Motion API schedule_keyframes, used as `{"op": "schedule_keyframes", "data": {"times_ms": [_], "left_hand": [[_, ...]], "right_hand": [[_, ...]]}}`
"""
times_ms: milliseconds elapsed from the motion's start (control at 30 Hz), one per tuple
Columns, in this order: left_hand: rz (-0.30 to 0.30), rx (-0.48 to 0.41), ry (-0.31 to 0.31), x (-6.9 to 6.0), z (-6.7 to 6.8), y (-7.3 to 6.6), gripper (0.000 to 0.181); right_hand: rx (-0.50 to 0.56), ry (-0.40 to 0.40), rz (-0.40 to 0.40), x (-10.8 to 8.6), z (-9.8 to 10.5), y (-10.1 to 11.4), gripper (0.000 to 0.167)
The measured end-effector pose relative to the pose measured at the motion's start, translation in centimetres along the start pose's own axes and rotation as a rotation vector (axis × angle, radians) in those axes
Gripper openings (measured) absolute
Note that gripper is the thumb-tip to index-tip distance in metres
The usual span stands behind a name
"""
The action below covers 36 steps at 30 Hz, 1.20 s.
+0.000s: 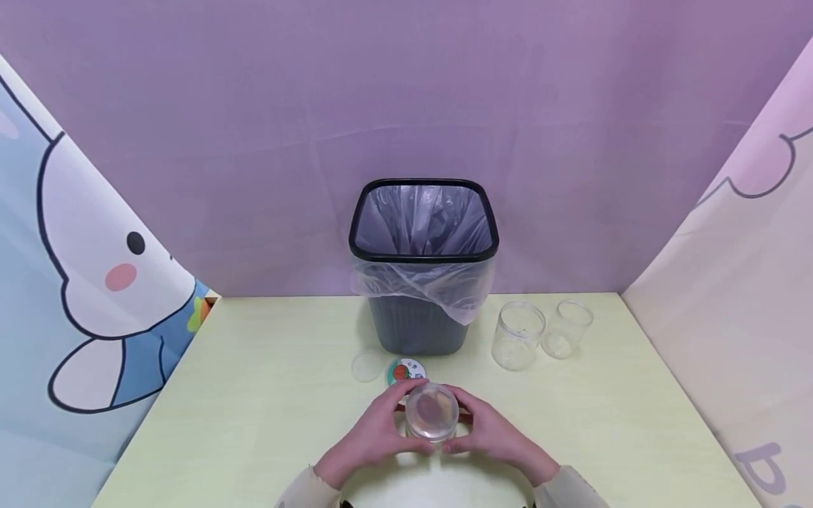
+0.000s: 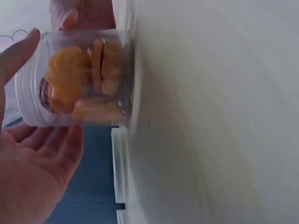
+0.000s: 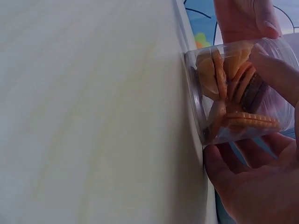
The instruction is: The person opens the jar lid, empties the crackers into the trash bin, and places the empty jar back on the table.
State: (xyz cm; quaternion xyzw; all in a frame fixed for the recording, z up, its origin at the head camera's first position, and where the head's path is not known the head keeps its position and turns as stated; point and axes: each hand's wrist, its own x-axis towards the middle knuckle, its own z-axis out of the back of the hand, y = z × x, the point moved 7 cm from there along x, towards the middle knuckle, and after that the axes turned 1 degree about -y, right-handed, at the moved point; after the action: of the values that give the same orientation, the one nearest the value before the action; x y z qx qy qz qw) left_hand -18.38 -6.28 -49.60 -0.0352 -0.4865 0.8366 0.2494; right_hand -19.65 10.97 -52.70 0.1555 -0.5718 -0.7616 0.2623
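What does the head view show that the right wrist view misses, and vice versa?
Only the head view shows the bin, the wide jar and narrow jar to its right, and the clear disc and printed disc in front. Only the right wrist view shows separate cookies plainly, through the side of the held jar. Both show that jar, the left hand and right hand around it, and the table.

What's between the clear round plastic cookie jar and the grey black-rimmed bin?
Head view: a round white-and-green printed disc, partly hidden by the left hand.
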Motion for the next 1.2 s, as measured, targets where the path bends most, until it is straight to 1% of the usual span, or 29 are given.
{"op": "schedule_keyframes", "data": {"times_ms": [167,333,433,667,800,933,1067,1200], "left_hand": [[-0.025,-0.044,0.052,0.5,0.2,0.2,0.094],[-0.038,-0.063,0.099,0.8,0.1,0.4,0.093],[-0.038,-0.073,0.106,0.9,0.2,0.5,0.094],[-0.035,-0.057,0.085,0.8,0.3,0.4,0.095],[-0.016,-0.054,0.061,0.5,0.2,0.3,0.094],[0.014,-0.058,0.009,0.3,0.1,0.0,0.093],[0.054,-0.041,-0.071,-0.1,-0.1,-0.5,0.094],[0.102,0.019,-0.166,-0.5,-0.5,-1.1,0.096]], "right_hand": [[-0.002,0.019,-0.011,0.3,-0.3,0.1,0.094],[0.002,0.031,-0.004,0.5,-0.6,0.2,0.093],[0.004,0.027,-0.008,0.6,-0.6,0.1,0.092],[0.028,0.01,-0.008,0.7,-0.8,0.0,0.09],[0.032,-0.004,-0.018,0.6,-0.9,0.1,0.089],[0.021,-0.041,-0.016,0.4,-0.8,0.4,0.088],[0.022,-0.068,-0.016,0.3,-0.8,0.4,0.087],[0.026,-0.092,-0.034,0.3,-0.7,0.2,0.083]]}}
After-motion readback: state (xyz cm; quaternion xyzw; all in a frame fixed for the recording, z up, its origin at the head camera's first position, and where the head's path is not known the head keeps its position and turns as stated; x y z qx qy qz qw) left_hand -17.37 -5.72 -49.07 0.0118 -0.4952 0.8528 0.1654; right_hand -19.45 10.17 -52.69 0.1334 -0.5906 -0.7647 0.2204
